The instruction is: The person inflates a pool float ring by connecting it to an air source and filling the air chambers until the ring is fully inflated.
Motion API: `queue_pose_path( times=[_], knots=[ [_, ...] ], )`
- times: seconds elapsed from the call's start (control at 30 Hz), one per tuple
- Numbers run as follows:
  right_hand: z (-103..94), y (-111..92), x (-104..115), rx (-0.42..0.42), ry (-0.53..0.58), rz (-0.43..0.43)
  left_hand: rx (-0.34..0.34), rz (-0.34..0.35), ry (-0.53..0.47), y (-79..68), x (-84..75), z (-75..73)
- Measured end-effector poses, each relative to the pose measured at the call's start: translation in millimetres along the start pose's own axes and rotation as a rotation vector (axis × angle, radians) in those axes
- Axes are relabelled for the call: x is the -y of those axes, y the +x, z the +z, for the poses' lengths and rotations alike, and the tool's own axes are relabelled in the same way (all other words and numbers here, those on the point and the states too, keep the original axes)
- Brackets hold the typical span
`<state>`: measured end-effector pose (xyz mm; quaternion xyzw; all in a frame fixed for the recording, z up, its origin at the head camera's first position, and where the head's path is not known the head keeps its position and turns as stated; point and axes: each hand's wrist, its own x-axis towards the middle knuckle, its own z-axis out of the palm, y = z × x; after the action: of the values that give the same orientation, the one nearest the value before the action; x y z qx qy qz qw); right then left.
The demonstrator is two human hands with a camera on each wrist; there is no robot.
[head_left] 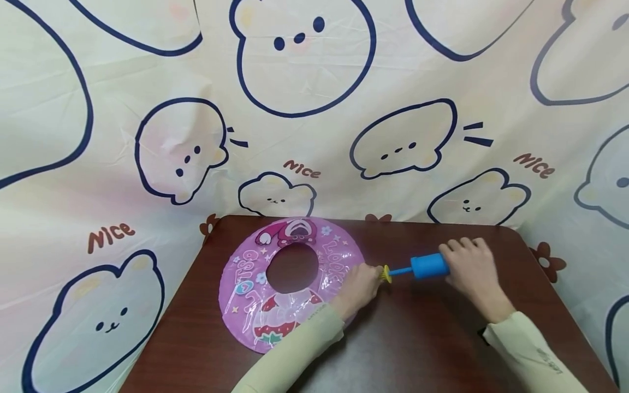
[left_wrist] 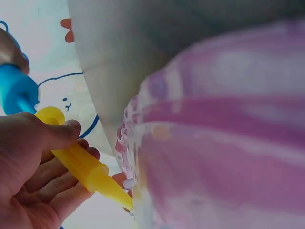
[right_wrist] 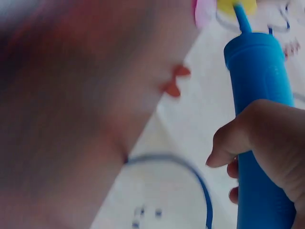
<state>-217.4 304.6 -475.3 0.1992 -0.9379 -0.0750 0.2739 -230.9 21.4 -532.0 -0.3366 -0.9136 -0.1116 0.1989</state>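
Note:
A pink inflatable swim ring (head_left: 236, 311) with cartoon prints lies on the table, looking plump. At its right side my left hand (head_left: 357, 289) grips the yellow nozzle (left_wrist: 78, 164) of a hand pump. In the left wrist view, the nozzle's narrow tip meets the ring's edge at a small clear valve (left_wrist: 128, 183); how deep it sits I cannot tell. My right hand (head_left: 473, 273) is wrapped round the pump's blue barrel (head_left: 429, 266). A thin blue rod (head_left: 400, 271) shows between barrel and nozzle. In the right wrist view, thumb and fingers curl about the barrel (right_wrist: 259, 71).
The dark brown wooden table (head_left: 417, 338) extends under both forearms. Behind and beside it hangs a cream cloth (head_left: 334, 136) printed with bear outlines. A dark band shows at the right sleeve's cuff (head_left: 511, 333).

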Motion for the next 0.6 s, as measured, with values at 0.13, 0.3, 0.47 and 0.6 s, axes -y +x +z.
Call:
queue_pose_path(
  times=[0.13,0.3,0.47,0.6],
  knots=[
    [-18.6,-10,-30,-0.021,-0.026,0.046,0.014,-0.013,-0.014,2.3,-1.3,-1.5],
    [-30.3,-11,-43,-0.039,-0.053,0.048,0.008,-0.027,-0.002,6.3,-3.1,-2.4],
    [-20.6,-5,-27,-0.013,-0.076,0.023,0.034,-0.03,0.008,8.0,-5.0,-2.4],
    [-4.6,2,-6,-0.013,-0.071,-0.005,0.06,-0.041,0.003,6.8,-6.3,-1.6]
  ],
)
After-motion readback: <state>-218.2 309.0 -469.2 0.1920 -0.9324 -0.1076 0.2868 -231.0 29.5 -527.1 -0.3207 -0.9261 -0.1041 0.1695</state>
